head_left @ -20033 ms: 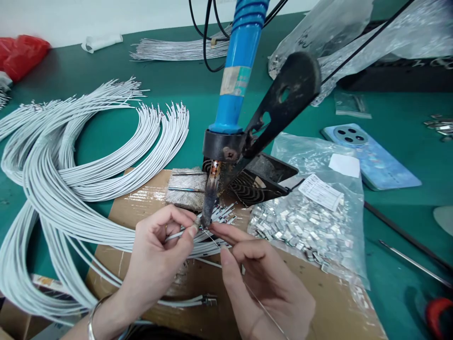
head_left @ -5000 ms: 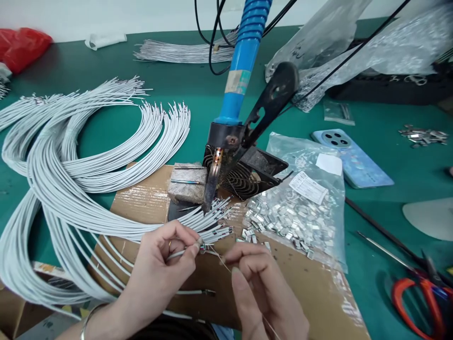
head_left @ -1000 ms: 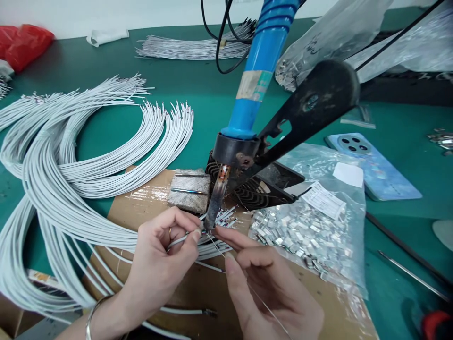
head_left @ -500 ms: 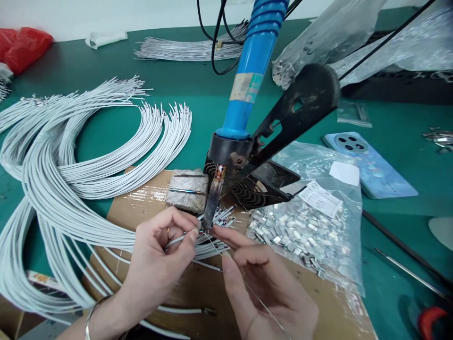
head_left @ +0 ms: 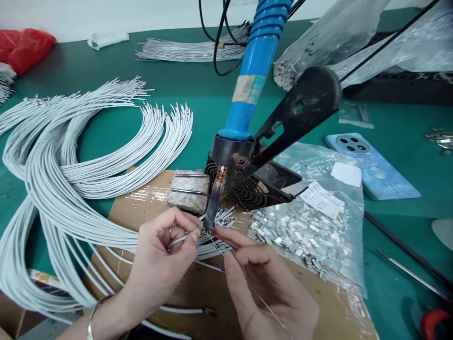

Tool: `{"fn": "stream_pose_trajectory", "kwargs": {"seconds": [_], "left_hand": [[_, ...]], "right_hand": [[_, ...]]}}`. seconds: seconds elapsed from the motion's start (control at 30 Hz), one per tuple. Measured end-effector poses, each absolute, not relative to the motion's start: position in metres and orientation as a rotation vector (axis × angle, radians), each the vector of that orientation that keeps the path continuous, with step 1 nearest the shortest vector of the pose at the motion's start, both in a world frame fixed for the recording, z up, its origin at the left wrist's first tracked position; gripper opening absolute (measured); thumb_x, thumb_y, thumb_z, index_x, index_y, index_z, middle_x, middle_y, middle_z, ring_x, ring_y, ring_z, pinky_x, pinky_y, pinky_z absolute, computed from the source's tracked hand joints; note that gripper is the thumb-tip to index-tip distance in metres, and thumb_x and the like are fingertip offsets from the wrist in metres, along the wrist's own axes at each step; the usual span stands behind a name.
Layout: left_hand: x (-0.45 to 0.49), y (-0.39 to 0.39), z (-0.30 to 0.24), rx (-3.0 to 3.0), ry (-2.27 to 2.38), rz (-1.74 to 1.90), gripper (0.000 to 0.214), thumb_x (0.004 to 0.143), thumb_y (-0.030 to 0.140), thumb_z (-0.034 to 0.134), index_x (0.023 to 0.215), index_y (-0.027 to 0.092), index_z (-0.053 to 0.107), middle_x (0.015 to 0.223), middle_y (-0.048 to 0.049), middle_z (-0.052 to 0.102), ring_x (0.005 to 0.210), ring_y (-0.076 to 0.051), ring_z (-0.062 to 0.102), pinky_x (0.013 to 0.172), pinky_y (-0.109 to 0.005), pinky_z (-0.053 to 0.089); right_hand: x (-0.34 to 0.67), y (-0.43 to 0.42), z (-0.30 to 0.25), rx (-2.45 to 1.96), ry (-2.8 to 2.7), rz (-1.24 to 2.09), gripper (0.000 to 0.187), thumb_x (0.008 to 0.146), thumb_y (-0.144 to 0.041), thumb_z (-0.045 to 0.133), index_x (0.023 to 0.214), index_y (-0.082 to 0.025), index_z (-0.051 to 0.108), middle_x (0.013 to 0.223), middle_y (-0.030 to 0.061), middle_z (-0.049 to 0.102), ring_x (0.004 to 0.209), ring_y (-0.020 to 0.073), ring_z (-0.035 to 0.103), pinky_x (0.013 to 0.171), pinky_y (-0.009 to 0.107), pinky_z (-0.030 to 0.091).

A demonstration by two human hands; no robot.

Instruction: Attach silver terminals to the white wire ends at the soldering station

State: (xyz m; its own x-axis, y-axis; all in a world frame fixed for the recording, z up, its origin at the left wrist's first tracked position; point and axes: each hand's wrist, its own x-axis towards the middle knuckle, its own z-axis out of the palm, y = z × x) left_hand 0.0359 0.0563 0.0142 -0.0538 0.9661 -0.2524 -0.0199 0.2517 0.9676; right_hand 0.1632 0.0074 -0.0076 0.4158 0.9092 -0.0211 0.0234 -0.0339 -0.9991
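Note:
My left hand (head_left: 159,264) pinches the end of a thin white cable (head_left: 179,240) and holds it up to the tip of the soldering iron (head_left: 214,200). The iron has a blue handle (head_left: 253,78) and sits fixed in a black stand. My right hand (head_left: 269,288) pinches a fine solder wire (head_left: 262,298) and touches its end to the same tip. Both hands meet just below the iron, over a sheet of brown cardboard (head_left: 318,302). A small metal piece at the cable end is barely visible between the fingertips.
Large loops of white cables (head_left: 71,160) cover the left of the green table. A clear bag of small metal terminals (head_left: 304,231) lies at the right, a small black fan (head_left: 262,184) behind the iron, a blue phone (head_left: 371,163) beyond. Red scissors handle (head_left: 433,321) at bottom right.
Almost nothing has moved in the last second; both hands stay at the iron tip. Five seconds ago the hands were lower, away from the tip.

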Motion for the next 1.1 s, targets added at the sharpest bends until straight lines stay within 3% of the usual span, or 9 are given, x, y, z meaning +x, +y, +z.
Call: {"fn": "stream_pose_trajectory", "kwargs": {"seconds": [0.13,0.33,0.53,0.73,0.9,1.1], "left_hand": [[0.0357,0.0568,0.0122,0.990,1.339,1.068,0.015,0.081,0.011,0.077,0.070,0.015,0.068,0.081,-0.0002,0.073,0.047,-0.001,0.041,0.046,-0.012,0.031],[0.0356,0.0541,0.0122,0.994,1.348,1.096,0.013,0.082,0.011,0.077,0.072,0.016,0.070,0.082,-0.0003,0.074,0.054,-0.003,0.051,0.051,-0.011,0.038],[0.0354,0.0540,0.0133,1.000,1.349,1.089,0.013,0.082,0.010,0.077,0.073,0.015,0.070,0.086,-0.0012,0.075,0.051,-0.002,0.045,0.049,-0.011,0.035],[0.0353,0.0537,0.0149,0.996,1.354,1.048,0.014,0.081,0.011,0.077,0.071,0.015,0.068,0.082,-0.0001,0.073,0.049,-0.001,0.041,0.048,-0.012,0.030],[0.0355,0.0533,0.0159,0.990,1.372,1.054,0.013,0.079,0.011,0.078,0.071,0.016,0.069,0.083,-0.0013,0.075,0.052,-0.004,0.047,0.051,-0.014,0.035],[0.0383,0.0543,0.0201,0.954,1.426,1.047,0.014,0.076,0.012,0.080,0.069,0.016,0.069,0.084,-0.0015,0.074,0.051,-0.003,0.044,0.050,-0.016,0.032]], "right_hand": [[0.1633,0.0085,-0.0060,-1.415,-0.900,0.892,0.022,0.095,-0.015,0.071,0.076,-0.025,0.064,0.110,0.0004,0.086,0.085,0.0117,0.082,0.076,0.016,0.060],[0.1607,0.0094,-0.0037,-1.376,-0.875,0.886,0.022,0.092,-0.011,0.072,0.077,-0.026,0.066,0.108,-0.0046,0.086,0.088,0.0070,0.081,0.083,0.010,0.058],[0.1615,0.0090,-0.0064,-1.370,-0.868,0.888,0.021,0.092,-0.011,0.073,0.077,-0.025,0.067,0.108,-0.0014,0.087,0.081,0.0091,0.082,0.076,0.012,0.060],[0.1643,0.0090,-0.0074,-1.378,-0.876,0.910,0.021,0.093,-0.012,0.073,0.076,-0.024,0.066,0.108,0.0030,0.087,0.087,0.0123,0.083,0.081,0.014,0.062],[0.1635,0.0091,-0.0063,-1.377,-0.873,0.896,0.021,0.091,-0.012,0.076,0.076,-0.023,0.069,0.106,0.0056,0.087,0.088,0.0154,0.084,0.081,0.018,0.063],[0.1633,0.0094,-0.0065,-1.383,-0.871,0.886,0.021,0.092,-0.012,0.075,0.076,-0.025,0.069,0.106,0.0009,0.087,0.090,0.0122,0.083,0.086,0.016,0.060]]}}
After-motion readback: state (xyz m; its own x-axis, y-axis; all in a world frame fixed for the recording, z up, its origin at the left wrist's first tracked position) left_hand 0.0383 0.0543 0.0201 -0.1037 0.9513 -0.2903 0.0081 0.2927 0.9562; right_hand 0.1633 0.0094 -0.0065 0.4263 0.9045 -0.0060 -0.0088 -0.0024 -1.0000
